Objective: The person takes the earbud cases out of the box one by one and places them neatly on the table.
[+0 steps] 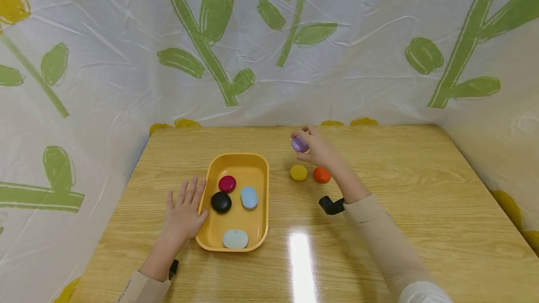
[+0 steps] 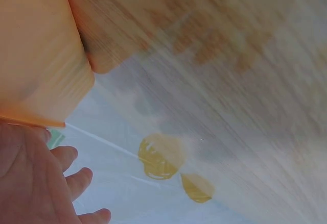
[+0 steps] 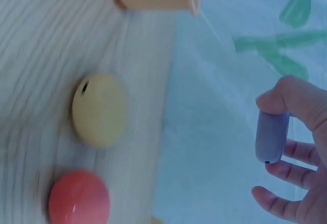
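Observation:
My right hand [image 1: 317,147] pinches a purple rounded stone [image 1: 299,144] between thumb and fingers, raised above the table in the right wrist view. Below it on the table lie a yellow stone [image 1: 298,172] and an orange-red stone [image 1: 322,175], side by side. My left hand [image 1: 184,216] has its fingers spread and rests along the left rim of a yellow-orange tray [image 1: 266,209]. Inside the tray are a dark red stone [image 1: 227,184], a black stone [image 1: 221,202] touching or close to it, a light blue oval stone [image 1: 249,198] and a pale grey-green oval stone [image 1: 235,238].
The wooden table [image 1: 421,191] carries everything. A white sheet with painted flowers [image 1: 358,60] hangs behind the table and along its sides. A black wrist mount [image 1: 331,205] juts out from the right sleeve [image 1: 379,237].

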`<state>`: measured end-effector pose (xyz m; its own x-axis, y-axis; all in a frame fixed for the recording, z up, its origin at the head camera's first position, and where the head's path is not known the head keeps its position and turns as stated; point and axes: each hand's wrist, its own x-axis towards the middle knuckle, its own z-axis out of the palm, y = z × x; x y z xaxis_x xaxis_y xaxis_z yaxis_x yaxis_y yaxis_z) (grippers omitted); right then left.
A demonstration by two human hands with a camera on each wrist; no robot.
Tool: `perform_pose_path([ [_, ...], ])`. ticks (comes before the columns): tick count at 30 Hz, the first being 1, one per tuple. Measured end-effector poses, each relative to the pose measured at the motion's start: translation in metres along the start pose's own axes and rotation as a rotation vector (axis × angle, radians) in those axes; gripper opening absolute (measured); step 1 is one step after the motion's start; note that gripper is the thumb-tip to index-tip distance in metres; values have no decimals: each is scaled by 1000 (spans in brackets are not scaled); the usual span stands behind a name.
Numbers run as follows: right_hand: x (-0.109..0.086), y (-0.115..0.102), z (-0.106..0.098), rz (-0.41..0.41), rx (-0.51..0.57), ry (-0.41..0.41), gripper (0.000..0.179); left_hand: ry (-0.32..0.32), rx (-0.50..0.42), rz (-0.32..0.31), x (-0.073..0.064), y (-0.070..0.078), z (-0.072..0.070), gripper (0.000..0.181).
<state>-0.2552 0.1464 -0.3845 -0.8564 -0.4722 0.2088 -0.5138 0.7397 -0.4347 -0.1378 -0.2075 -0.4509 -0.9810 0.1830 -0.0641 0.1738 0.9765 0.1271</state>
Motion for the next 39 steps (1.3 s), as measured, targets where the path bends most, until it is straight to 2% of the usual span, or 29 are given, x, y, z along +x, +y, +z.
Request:
perform_pose_path([
  [5, -23, 23, -11, 85, -21, 36, 43, 6, 16, 5, 0, -1, 2, 70],
  [10, -44, 47, -8, 167, -48, 29, 43, 0, 15, 4, 0, -1, 2, 70],
  [18, -76, 78, 2, 206, -118, -10, 43, -2, 16, 2, 0, -1, 0, 70],
  [25, -91, 90, 8, 238, -164, -102, 43, 2, 15, 1, 0, -1, 0, 70],
  [39, -100, 94, 17, 268, -153, -179, 44, -4, 11, -2, 0, -1, 0, 70],
])
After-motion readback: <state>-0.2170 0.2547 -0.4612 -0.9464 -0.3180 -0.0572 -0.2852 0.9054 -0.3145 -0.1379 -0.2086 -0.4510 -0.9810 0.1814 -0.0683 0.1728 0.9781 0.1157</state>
